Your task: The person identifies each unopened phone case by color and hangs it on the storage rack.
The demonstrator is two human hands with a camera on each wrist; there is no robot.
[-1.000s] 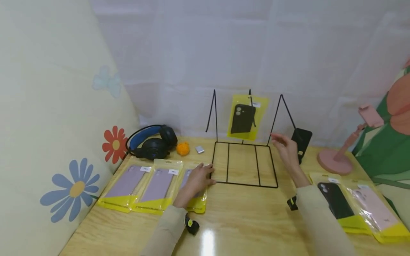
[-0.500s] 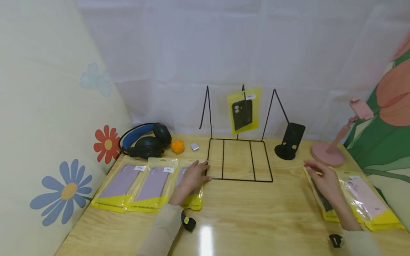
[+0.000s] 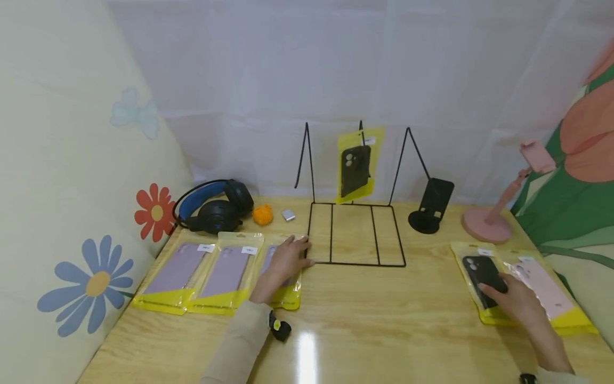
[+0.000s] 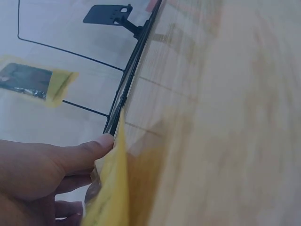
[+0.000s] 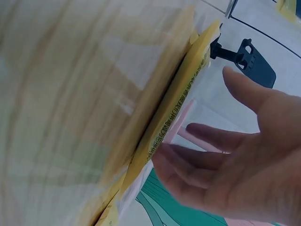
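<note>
My left hand [image 3: 283, 264] holds the left front corner of a black wire display rack [image 3: 368, 264], its thumb against the wire in the left wrist view. Under that hand lies a bagged purple phone case [image 3: 268, 258], partly hidden. On the rack's middle hook hangs a bagged black phone case [image 3: 355, 170]. At the right, my right hand [image 3: 518, 301] is over another bagged black phone case [image 3: 482, 274] lying on the table. Its fingers are spread and loosely bent around nothing in the right wrist view. Beside it lies a bagged pink phone case [image 3: 542, 285].
Two more bagged purple phone cases [image 3: 225, 272] lie at the left. Behind them are headphones [image 3: 216, 208], an orange ball [image 3: 262, 214] and a small silver-grey block [image 3: 288, 215]. A black phone stand [image 3: 434, 205] and a pink stand [image 3: 489, 224] stand at the back right.
My right hand has moved from beside the rack, right and toward me, to the black phone case's bag. The hanging bag has swung slightly. My left hand stays at the rack's corner.
</note>
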